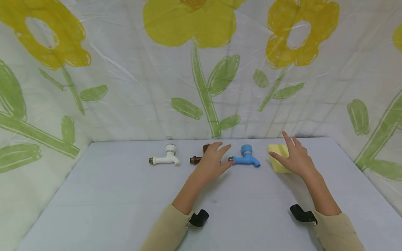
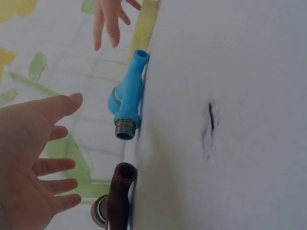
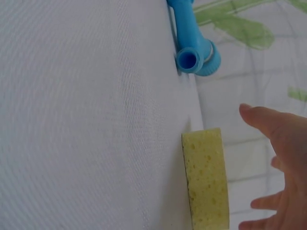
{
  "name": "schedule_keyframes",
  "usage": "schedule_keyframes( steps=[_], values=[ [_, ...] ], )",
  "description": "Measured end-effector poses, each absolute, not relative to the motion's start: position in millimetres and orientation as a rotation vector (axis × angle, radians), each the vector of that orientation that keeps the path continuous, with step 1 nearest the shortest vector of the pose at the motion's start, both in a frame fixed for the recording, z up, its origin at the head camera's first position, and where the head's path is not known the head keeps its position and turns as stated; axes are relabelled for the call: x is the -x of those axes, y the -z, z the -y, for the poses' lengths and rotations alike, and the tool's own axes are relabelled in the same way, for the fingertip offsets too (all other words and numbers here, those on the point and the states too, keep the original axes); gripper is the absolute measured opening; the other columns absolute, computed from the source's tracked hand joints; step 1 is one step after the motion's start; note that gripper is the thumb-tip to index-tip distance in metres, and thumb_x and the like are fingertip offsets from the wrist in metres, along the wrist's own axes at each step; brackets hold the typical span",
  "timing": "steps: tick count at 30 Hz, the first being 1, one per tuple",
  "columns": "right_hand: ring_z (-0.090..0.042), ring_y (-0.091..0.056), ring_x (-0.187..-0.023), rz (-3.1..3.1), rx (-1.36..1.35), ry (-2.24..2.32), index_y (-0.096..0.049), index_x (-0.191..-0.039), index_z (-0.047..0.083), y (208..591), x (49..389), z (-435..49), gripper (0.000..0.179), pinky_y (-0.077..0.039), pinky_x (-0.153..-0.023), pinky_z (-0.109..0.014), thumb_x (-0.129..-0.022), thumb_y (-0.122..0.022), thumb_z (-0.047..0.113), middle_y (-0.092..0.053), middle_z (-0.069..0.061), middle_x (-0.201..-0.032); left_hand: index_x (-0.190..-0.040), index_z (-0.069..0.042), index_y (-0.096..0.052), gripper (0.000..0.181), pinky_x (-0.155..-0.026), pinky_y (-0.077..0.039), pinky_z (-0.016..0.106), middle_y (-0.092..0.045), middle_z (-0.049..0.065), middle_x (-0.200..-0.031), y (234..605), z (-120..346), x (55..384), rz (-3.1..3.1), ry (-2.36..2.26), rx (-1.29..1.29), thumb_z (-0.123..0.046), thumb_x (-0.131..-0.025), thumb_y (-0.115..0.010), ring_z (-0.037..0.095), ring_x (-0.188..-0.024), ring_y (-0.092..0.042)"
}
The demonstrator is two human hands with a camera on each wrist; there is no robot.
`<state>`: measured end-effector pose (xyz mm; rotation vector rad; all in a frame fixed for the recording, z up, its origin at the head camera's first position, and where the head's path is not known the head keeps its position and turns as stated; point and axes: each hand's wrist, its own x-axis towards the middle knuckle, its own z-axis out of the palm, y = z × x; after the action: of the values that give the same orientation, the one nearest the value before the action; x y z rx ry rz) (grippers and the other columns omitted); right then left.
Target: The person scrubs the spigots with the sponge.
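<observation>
My left hand (image 1: 211,163) reaches over the table with fingers spread and nothing in them. In the head view it covers much of a dark brown tap (image 1: 196,160). Just right of its fingertips lies a blue tap (image 1: 246,158) with a brass threaded end. My right hand (image 1: 297,157), also spread and holding nothing, hovers beside a yellow sponge (image 1: 278,167) and partly hides it. The right wrist view shows the porous sponge (image 3: 207,179) below the blue tap (image 3: 188,36), apart from my thumb. A white tap (image 1: 168,157) lies left of the brown one.
The taps and sponge line up along the back of the white table (image 1: 103,195). Behind it hangs a pale sheet (image 1: 132,104) printed with yellow flowers. Black wrist cameras sit on both sleeves. A small dark slit (image 2: 211,116) marks the table's surface.
</observation>
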<state>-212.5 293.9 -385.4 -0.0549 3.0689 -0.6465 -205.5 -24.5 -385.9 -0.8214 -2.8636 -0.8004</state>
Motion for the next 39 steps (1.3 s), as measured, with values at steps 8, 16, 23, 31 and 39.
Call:
schedule_keyframes(
  steps=[8, 16, 23, 31, 39],
  values=[
    [-0.076, -0.03, -0.134, -3.067, 0.112, 0.67, -0.006, -0.168, 0.0, 390.9, 217.1, -295.6, 0.103, -0.037, -0.099, -0.086, -0.102, -0.064, 0.054, -0.022, -0.049, -0.157, -0.152, -0.005, -0.055, 0.055, -0.114, -0.048, 0.052, -0.053, 0.022, -0.15, 399.3, 15.2, 210.1, 2.83, 1.108, 0.811, -0.024, -0.104, -0.072, 0.038, -0.14, -0.051],
    [-0.074, -0.032, -0.133, -3.048, 0.122, 0.703, -0.009, -0.167, -0.002, 395.8, 220.0, -298.4, 0.103, -0.036, -0.103, -0.083, -0.101, -0.067, 0.05, -0.028, -0.049, -0.155, -0.148, -0.002, -0.059, 0.05, -0.114, -0.048, 0.052, -0.058, 0.023, -0.144, 408.5, 4.6, 212.1, 2.839, 1.237, 0.786, -0.019, -0.103, -0.072, 0.038, -0.137, -0.054],
    [-0.072, -0.038, -0.131, -3.034, 0.14, 0.706, -0.014, -0.165, -0.007, 397.9, 219.7, -301.3, 0.101, -0.039, -0.103, -0.08, -0.1, -0.068, 0.047, -0.036, -0.051, -0.148, -0.147, -0.002, -0.061, 0.047, -0.111, -0.051, 0.046, -0.062, 0.021, -0.139, 413.6, -0.4, 214.1, 2.871, 1.159, 0.778, -0.018, -0.104, -0.071, 0.033, -0.132, -0.059],
    [-0.065, -0.049, -0.124, -3.014, 0.126, 0.757, -0.024, -0.159, -0.015, 401.9, 216.1, -301.4, 0.097, -0.048, -0.097, -0.07, -0.097, -0.071, 0.043, -0.042, -0.053, -0.14, -0.14, 0.001, -0.065, 0.039, -0.099, -0.055, 0.039, -0.068, 0.017, -0.123, 415.5, -4.6, 217.5, 2.901, 1.015, 0.797, -0.013, -0.104, -0.07, 0.029, -0.116, -0.064],
    [-0.058, -0.05, -0.119, -2.988, 0.079, 0.766, -0.029, -0.157, -0.016, 402.0, 214.5, -301.0, 0.095, -0.049, -0.087, -0.059, -0.097, -0.07, 0.046, -0.04, -0.051, -0.139, -0.137, 0.002, -0.066, 0.034, -0.101, -0.055, 0.04, -0.067, 0.017, -0.122, 418.1, -4.2, 220.6, 2.902, 0.958, 0.786, -0.012, -0.105, -0.067, 0.03, -0.117, -0.063]
  ],
)
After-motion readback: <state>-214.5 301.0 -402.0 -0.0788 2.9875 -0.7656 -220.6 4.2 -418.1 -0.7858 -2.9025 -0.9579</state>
